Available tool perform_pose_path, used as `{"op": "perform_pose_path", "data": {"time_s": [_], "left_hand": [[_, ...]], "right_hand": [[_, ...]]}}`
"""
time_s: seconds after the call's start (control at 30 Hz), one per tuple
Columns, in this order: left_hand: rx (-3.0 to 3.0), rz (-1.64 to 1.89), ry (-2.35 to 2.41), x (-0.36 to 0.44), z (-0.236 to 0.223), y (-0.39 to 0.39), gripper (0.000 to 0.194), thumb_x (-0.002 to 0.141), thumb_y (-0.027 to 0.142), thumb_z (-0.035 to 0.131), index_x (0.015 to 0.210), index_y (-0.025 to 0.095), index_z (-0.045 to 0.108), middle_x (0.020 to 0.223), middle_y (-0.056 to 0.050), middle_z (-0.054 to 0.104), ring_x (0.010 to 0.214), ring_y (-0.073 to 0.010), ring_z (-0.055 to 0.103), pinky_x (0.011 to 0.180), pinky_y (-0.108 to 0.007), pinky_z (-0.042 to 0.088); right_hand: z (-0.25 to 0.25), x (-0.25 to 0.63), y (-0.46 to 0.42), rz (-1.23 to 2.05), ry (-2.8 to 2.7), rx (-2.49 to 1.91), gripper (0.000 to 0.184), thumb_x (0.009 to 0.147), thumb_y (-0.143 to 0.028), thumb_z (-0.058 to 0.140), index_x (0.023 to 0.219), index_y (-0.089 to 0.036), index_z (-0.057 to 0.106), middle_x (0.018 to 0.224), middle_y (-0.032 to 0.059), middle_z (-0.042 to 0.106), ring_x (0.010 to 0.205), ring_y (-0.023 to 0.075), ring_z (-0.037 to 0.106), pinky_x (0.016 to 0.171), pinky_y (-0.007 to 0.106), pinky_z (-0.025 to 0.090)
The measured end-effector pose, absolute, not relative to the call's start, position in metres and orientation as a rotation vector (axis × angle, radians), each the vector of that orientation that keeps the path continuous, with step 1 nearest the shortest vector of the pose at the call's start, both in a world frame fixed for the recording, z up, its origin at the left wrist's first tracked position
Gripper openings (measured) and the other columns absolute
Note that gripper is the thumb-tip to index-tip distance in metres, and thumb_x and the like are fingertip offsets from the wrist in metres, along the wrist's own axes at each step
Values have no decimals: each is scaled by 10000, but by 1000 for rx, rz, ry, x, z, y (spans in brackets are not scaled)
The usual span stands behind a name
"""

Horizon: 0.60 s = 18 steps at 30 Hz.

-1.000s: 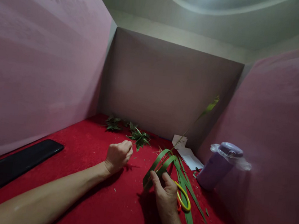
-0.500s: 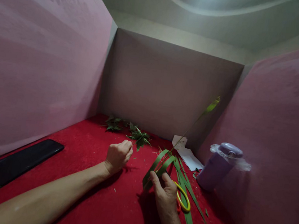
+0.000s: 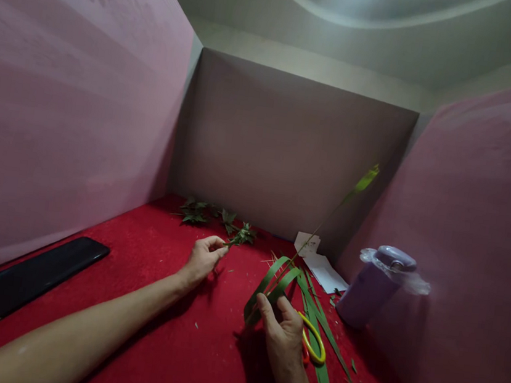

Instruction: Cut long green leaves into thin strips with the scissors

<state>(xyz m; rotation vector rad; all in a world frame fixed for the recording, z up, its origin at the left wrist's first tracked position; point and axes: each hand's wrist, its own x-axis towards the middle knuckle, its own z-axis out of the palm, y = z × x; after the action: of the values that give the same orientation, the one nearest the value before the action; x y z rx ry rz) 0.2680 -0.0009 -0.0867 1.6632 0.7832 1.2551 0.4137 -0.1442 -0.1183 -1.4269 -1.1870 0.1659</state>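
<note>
My left hand (image 3: pixel 203 258) pinches the stem of a small folded green leaf piece (image 3: pixel 241 234) and reaches it out over the red cloth (image 3: pixel 144 265), close to other leaf pieces (image 3: pixel 195 211) by the back wall. My right hand (image 3: pixel 283 338) is closed on looped long green leaf strips (image 3: pixel 272 280) and on yellow-handled scissors (image 3: pixel 314 341). A thin stalk with a leaf tip (image 3: pixel 363 181) rises up and to the right from the strips.
A lilac bottle (image 3: pixel 372 283) stands at the right. White paper scraps (image 3: pixel 319 263) lie near the back corner. A long black flat object (image 3: pixel 15 283) lies at the left. Pink and grey panels wall in the cloth on three sides.
My left hand has moved away from me toward the leaf pile, carrying the small leaf piece with it. My right hand has stayed put; the stalk tip swayed a little.
</note>
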Motion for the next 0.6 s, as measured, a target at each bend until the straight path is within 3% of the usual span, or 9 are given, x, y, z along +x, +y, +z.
{"op": "perform_pose_path", "data": {"time_s": [0.1,0.2,0.6], "left_hand": [[1310,1028,631,266,-86,2,254,647,342,630,701,170,452,494,82,403,337,-25,291,343,-173,182],[1142,832,504,262,-83,1,296,636,298,670,702,174,409,496,88,372,334,-13,285,320,-143,132],[885,636,345,257,-87,8,109,725,123,577,757,140,475,624,15,486,357,-38,383,274,-125,202]], "right_hand": [[-120,414,-144,165,-1200,-1431,393,779,-419,543,561,-205,297,540,-70,274,503,92,281,476,214,269],[-121,414,-145,168,-1195,-1434,394,783,-416,543,561,-203,296,541,-71,275,506,90,280,480,215,269],[-118,413,-144,183,-1192,-1438,400,780,-432,543,566,-202,294,546,-73,264,507,88,266,480,217,250]]}}
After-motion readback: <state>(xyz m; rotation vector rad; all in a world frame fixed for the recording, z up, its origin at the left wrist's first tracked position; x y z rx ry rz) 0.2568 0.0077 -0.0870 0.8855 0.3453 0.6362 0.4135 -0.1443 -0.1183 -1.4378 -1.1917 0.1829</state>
